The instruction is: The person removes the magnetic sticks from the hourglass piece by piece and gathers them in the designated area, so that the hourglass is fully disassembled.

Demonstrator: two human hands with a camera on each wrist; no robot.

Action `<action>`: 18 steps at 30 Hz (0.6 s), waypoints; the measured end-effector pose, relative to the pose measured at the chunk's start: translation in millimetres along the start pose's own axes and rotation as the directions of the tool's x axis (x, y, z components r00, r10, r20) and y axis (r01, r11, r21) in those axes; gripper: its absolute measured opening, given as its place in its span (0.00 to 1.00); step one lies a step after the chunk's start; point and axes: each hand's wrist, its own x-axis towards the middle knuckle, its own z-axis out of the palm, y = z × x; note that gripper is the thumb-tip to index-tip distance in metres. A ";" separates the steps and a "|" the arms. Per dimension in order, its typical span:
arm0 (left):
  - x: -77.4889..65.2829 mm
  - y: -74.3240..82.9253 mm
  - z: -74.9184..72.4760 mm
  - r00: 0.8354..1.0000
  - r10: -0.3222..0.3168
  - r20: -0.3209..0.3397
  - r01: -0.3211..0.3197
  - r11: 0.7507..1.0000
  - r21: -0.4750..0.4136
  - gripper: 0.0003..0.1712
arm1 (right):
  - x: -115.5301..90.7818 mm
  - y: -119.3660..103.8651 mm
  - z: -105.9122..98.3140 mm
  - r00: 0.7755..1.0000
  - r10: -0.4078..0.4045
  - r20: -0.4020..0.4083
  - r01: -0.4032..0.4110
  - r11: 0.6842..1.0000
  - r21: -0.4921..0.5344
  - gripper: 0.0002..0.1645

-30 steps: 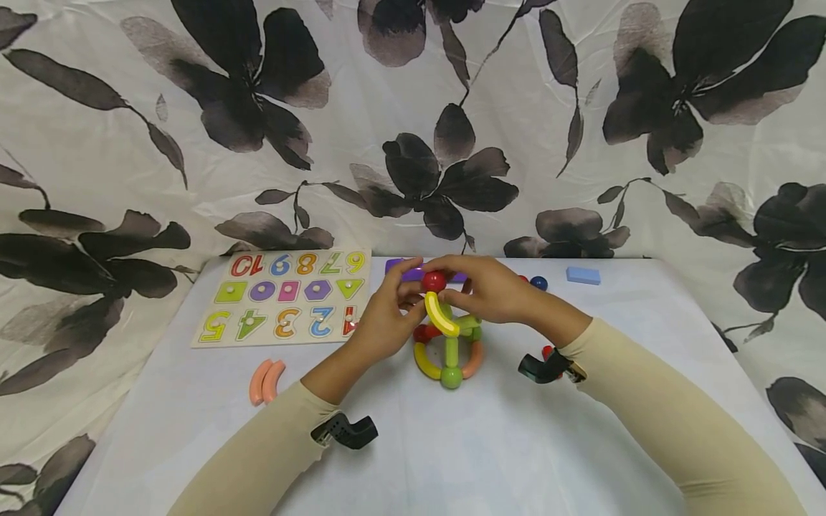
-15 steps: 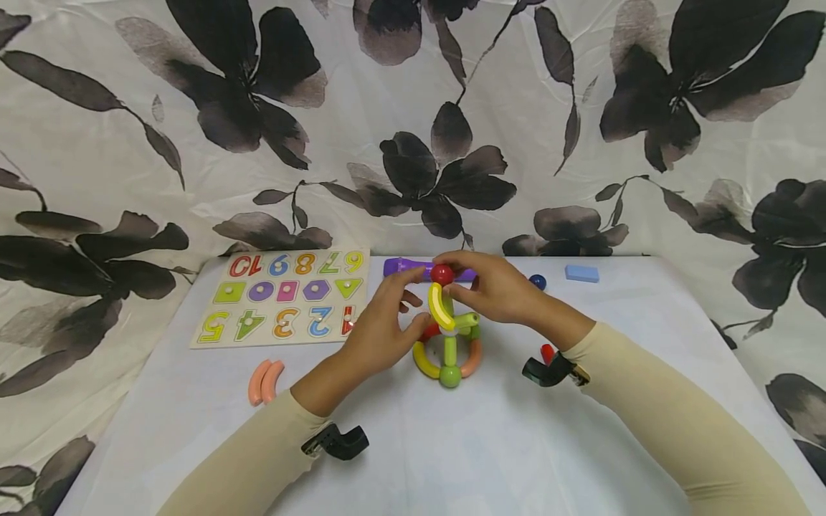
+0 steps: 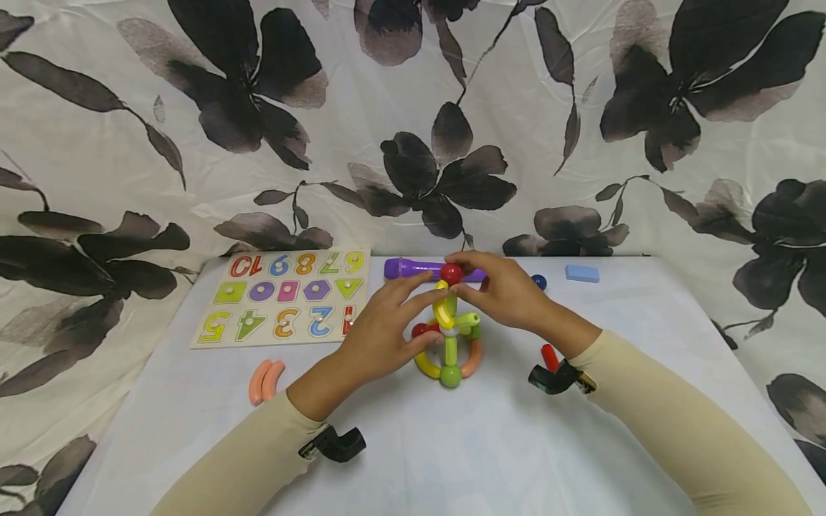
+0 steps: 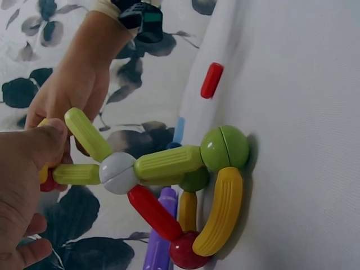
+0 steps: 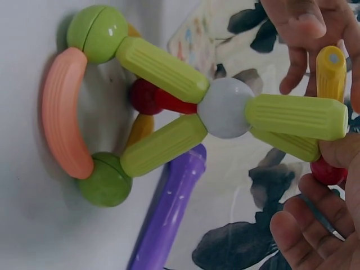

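A standing structure of magnetic sticks and balls has a white ball (image 5: 226, 108) at its centre, with light-green sticks (image 5: 163, 70) joined to it. Green balls (image 3: 450, 376), a yellow curved stick (image 4: 220, 211) and an orange curved stick (image 5: 64, 112) form its base. At the top, my right hand (image 3: 506, 292) pinches a red ball (image 3: 451, 273) between thumb and fingers. An upper yellow curved stick (image 5: 331, 70) meets that ball. My left hand (image 3: 377, 322) is spread beside it, its fingertips right at the yellow stick and its thumb apart.
A number-and-shape puzzle board (image 3: 280, 301) lies at the back left, with two orange curved sticks (image 3: 266, 381) in front. Behind the structure is a purple tube with a flared end (image 3: 403, 269). Rightward lie a blue ball (image 3: 539, 282), a light-blue block (image 3: 582, 274) and a red stick (image 3: 550, 357).
The red ball has moved right with my right hand, and the upper yellow stick has swung more upright. My left hand drew back with spread fingers, then came forward to the stick.
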 end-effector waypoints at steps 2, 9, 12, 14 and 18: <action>1.3 1.0 0.4 1.000 0.009 0.004 -0.009 1.000 0.020 0.41 | -1.7 -0.1 0.4 1.000 -0.003 -0.013 0.003 1.000 -0.006 0.32; 2.9 4.5 2.5 1.000 0.029 0.007 -0.029 0.998 0.047 0.41 | -5.4 -1.5 2.5 0.999 -0.021 -0.039 0.020 1.000 -0.017 0.32; 2.5 5.2 3.2 0.999 0.035 0.003 -0.035 0.998 0.048 0.41 | -6.0 -2.6 3.1 0.999 -0.023 -0.044 0.022 0.999 -0.027 0.32; 2.1 5.5 3.4 0.999 0.033 0.007 -0.033 0.998 0.052 0.40 | -6.2 -3.2 3.3 0.999 -0.020 -0.043 0.018 0.999 -0.035 0.32; 1.1 6.1 3.9 0.999 0.026 0.021 -0.027 0.998 0.051 0.35 | -7.1 -3.5 3.5 0.999 -0.009 -0.044 0.007 0.998 -0.055 0.32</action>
